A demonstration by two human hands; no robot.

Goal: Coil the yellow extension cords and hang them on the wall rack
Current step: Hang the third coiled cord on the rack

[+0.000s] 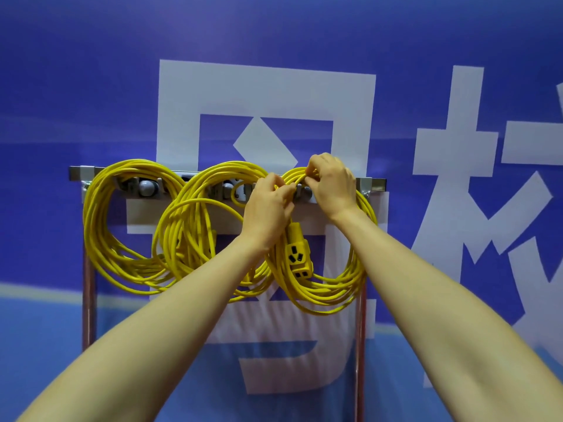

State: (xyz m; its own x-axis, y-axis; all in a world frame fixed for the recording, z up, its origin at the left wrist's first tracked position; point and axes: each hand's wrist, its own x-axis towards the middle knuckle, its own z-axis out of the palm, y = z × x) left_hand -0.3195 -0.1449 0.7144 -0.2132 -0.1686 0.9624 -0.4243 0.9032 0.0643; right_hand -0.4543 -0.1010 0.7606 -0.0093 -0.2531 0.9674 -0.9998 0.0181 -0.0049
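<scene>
Three coils of yellow extension cord hang along a grey metal wall rack (373, 184). The left coil (100, 239) and the middle coil (189, 233) hang free on their hooks. At the top of the right coil (329, 292), my left hand (268, 211) and my right hand (330, 185) both pinch the strands, right at a rack hook. A yellow socket block (298, 254) dangles from this coil below my left hand. The hook itself is mostly hidden behind my fingers.
The rack sits on two upright metal posts (88, 300) in front of a blue wall banner (304, 41) with large white characters. Grey hooks (146, 187) show inside the left coil's loop.
</scene>
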